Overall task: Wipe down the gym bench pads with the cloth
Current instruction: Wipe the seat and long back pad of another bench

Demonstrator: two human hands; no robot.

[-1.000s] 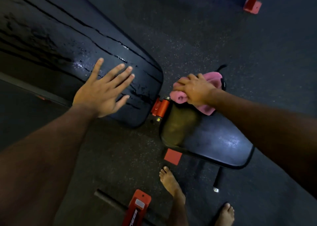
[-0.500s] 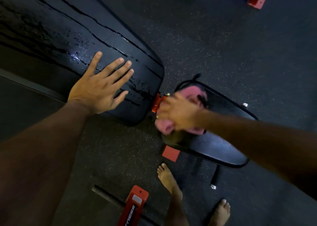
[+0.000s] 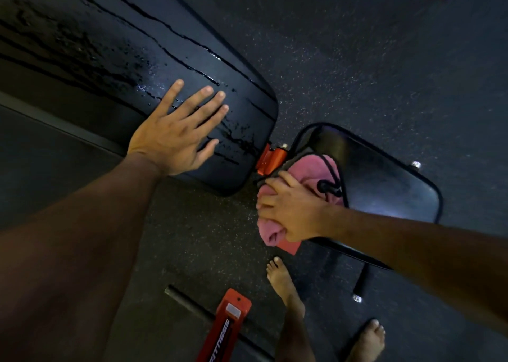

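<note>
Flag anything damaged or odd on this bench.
The long back pad under the left hand has long dark cracks and flaking patches. The seat pad looks intact where the right hand wipes with the pink cloth.

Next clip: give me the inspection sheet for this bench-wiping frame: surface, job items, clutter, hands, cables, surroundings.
Surface: dark speckled gym floor; black pads on a red-framed bench.
Job's things: long back pad, cracked, with wet glints; smaller seat pad, glossy; pink cloth bunched at the seat pad's near-left edge.
Clutter: nothing seen.
Hands: left hand flat on the back pad, fingers spread; right hand grips the cloth.
Cables: a black cord with a knob crosses the cloth.
Surroundings: red hinge bracket between the pads, red frame foot with lettering, bare feet on the floor.
</note>
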